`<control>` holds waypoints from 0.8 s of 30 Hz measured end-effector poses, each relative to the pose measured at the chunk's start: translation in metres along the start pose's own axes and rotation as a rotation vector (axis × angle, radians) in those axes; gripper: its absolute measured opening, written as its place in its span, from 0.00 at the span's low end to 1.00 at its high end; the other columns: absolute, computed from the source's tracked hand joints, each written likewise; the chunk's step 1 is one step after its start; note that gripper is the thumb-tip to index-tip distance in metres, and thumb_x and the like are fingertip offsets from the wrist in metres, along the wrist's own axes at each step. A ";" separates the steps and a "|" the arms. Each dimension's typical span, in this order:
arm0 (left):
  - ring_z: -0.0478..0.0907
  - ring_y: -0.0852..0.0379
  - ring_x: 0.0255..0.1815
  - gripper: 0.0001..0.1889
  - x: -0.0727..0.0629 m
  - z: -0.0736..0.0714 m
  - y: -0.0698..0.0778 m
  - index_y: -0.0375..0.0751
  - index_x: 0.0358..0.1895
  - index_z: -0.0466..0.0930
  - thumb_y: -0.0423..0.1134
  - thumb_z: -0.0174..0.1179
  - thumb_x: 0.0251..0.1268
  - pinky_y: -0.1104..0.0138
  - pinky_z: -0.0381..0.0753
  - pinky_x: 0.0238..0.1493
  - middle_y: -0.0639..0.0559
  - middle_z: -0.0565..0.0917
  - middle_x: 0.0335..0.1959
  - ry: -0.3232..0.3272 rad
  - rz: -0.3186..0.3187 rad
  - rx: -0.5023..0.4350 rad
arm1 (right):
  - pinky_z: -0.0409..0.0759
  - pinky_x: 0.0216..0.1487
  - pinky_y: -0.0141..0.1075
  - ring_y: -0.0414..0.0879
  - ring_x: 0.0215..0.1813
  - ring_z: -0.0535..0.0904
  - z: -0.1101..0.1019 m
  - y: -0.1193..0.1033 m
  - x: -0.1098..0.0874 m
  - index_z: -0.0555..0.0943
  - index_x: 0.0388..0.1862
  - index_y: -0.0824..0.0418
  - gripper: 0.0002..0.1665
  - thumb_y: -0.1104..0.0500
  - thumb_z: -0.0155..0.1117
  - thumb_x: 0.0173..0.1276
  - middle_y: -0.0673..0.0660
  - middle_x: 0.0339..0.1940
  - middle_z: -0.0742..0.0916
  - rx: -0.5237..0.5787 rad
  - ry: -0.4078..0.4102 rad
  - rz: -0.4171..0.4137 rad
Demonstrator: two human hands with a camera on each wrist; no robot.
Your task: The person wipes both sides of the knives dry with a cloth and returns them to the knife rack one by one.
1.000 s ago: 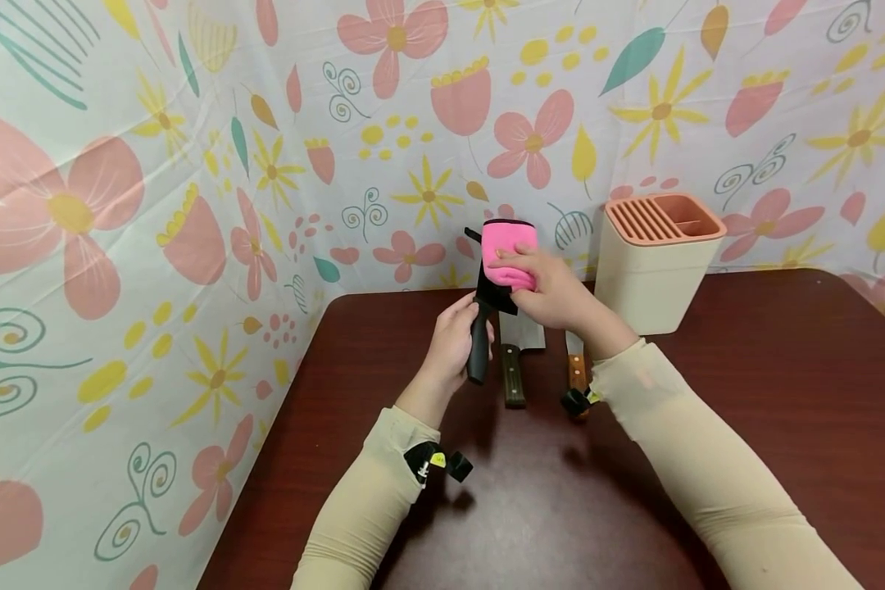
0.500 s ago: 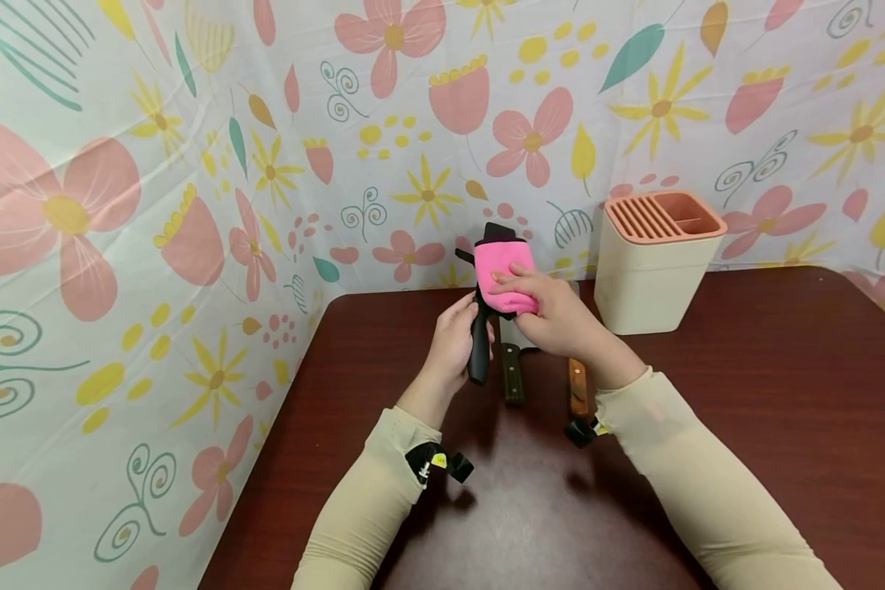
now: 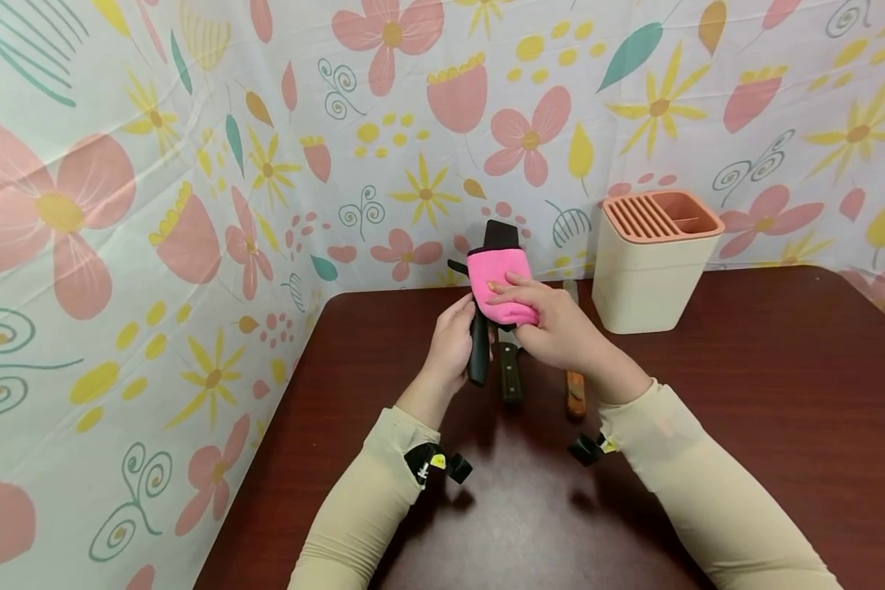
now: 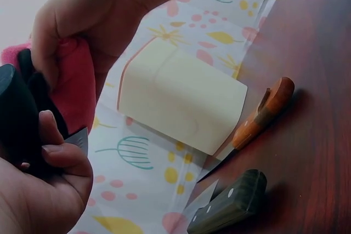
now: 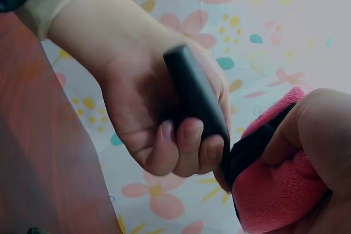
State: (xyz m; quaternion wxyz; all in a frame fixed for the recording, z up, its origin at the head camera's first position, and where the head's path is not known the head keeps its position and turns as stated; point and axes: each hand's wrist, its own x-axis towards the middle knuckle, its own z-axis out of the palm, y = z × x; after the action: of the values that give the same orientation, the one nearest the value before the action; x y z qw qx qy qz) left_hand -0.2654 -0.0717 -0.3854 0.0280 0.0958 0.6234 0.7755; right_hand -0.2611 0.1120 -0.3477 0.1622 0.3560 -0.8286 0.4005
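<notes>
Gripping the black knife by its handle with curled fingers, the left hand is holding it above the surface, blade pointing forward. The right hand — sitting right of the handle and nearer the blade — is pinching the pink cloth over it, leaving the far end showing.

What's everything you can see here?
table: 1, red-brown, in front
black-handled tool: 1, black, held above the table
pink cloth: 1, pink, against the tool
green-handled knife: 1, dark green handle, on the table
orange-handled knife: 1, orange handle, beside the green one
knife holder: 1, cream, orange top, near the table's back edge
flowery sheeting: count unclear, multicoloured, behind the table
sleeves: 2, beige, one each side
wrist cameras: 2, black, by the cuffs
left hand: 1, gripping the tool's handle
right hand: 1, holding the cloth
</notes>
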 end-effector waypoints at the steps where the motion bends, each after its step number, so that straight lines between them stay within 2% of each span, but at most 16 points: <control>1: 0.74 0.57 0.24 0.23 0.000 0.000 0.000 0.40 0.74 0.69 0.44 0.36 0.87 0.68 0.79 0.21 0.49 0.77 0.28 0.001 0.003 -0.003 | 0.80 0.55 0.45 0.58 0.78 0.71 0.000 -0.002 -0.001 0.85 0.61 0.61 0.32 0.73 0.52 0.58 0.57 0.66 0.85 -0.002 -0.002 -0.009; 3: 0.76 0.59 0.28 0.23 0.000 0.000 0.000 0.39 0.73 0.71 0.44 0.37 0.86 0.68 0.80 0.25 0.50 0.79 0.32 0.007 0.018 -0.009 | 0.81 0.59 0.47 0.59 0.77 0.71 0.001 -0.007 -0.003 0.85 0.60 0.61 0.31 0.73 0.52 0.58 0.59 0.66 0.85 -0.004 -0.013 -0.030; 4: 0.78 0.59 0.30 0.23 0.000 0.000 0.000 0.39 0.72 0.72 0.43 0.38 0.86 0.68 0.82 0.29 0.51 0.80 0.35 0.010 0.029 -0.012 | 0.79 0.65 0.50 0.59 0.78 0.71 0.002 -0.010 -0.005 0.86 0.60 0.61 0.31 0.73 0.52 0.58 0.59 0.67 0.85 -0.008 -0.020 -0.041; 6: 0.79 0.61 0.36 0.23 0.000 0.000 0.001 0.37 0.70 0.74 0.43 0.39 0.86 0.69 0.83 0.36 0.52 0.82 0.41 0.017 0.046 -0.008 | 0.71 0.75 0.57 0.60 0.78 0.71 0.004 -0.015 -0.006 0.87 0.57 0.61 0.30 0.73 0.52 0.57 0.60 0.67 0.84 -0.015 -0.031 -0.059; 9: 0.80 0.63 0.44 0.22 0.000 0.000 0.001 0.36 0.68 0.76 0.42 0.40 0.85 0.71 0.81 0.46 0.53 0.82 0.48 0.029 0.060 -0.015 | 0.66 0.77 0.60 0.61 0.79 0.69 0.007 -0.021 -0.009 0.87 0.56 0.62 0.29 0.72 0.52 0.57 0.62 0.68 0.83 -0.024 -0.044 -0.066; 14: 0.80 0.61 0.43 0.21 0.000 -0.001 0.000 0.36 0.64 0.78 0.42 0.41 0.84 0.70 0.82 0.45 0.54 0.82 0.44 0.059 0.041 -0.051 | 0.67 0.77 0.59 0.62 0.78 0.70 0.009 -0.028 -0.014 0.87 0.55 0.62 0.29 0.72 0.51 0.56 0.62 0.68 0.83 -0.056 -0.059 -0.085; 20: 0.80 0.62 0.37 0.17 0.002 -0.001 0.000 0.39 0.52 0.82 0.44 0.44 0.83 0.70 0.82 0.40 0.55 0.83 0.36 0.098 0.045 -0.103 | 0.69 0.76 0.58 0.62 0.76 0.72 0.009 -0.038 -0.017 0.87 0.54 0.63 0.29 0.72 0.52 0.54 0.62 0.67 0.84 -0.124 -0.086 -0.160; 24: 0.79 0.63 0.32 0.15 0.003 -0.001 0.000 0.44 0.44 0.82 0.45 0.46 0.82 0.71 0.82 0.37 0.57 0.83 0.31 0.123 0.043 -0.147 | 0.70 0.75 0.58 0.62 0.75 0.73 0.009 -0.041 -0.019 0.87 0.54 0.62 0.30 0.72 0.52 0.53 0.61 0.66 0.85 -0.137 -0.116 -0.178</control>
State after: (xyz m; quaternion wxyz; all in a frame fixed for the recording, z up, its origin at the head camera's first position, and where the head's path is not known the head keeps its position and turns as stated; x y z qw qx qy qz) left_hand -0.2686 -0.0718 -0.3849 -0.0200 0.0592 0.5631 0.8240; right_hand -0.2179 0.0961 -0.3414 0.1731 0.4387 -0.8272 0.3056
